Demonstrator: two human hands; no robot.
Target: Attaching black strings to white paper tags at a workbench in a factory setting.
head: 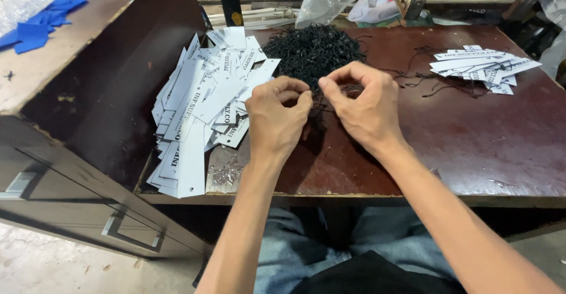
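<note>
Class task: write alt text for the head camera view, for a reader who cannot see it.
Two bare hands, left hand and right hand, pinch a thin black string above a dark brown table. Behind lies a pile of black strings, with white paper tags heaped left.

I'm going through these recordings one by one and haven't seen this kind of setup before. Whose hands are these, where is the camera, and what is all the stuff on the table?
There is no machine here. The single picture comes from a camera worn on a person's head, looking down at their own two bare hands, with their lap in jeans below.

They sit at a dark reddish-brown table. On it lie a loose heap of white paper tags at the left, a tangle of thin black strings in the middle, and a smaller pile of tags with strings attached at the right.

The left hand and right hand are close together just in front of the black tangle, fingertips pinched on what looks like a thin black string. It is too fine to see exactly how it is held.

A wooden cabinet with drawers stands at the left, with blue pieces on top.
</note>
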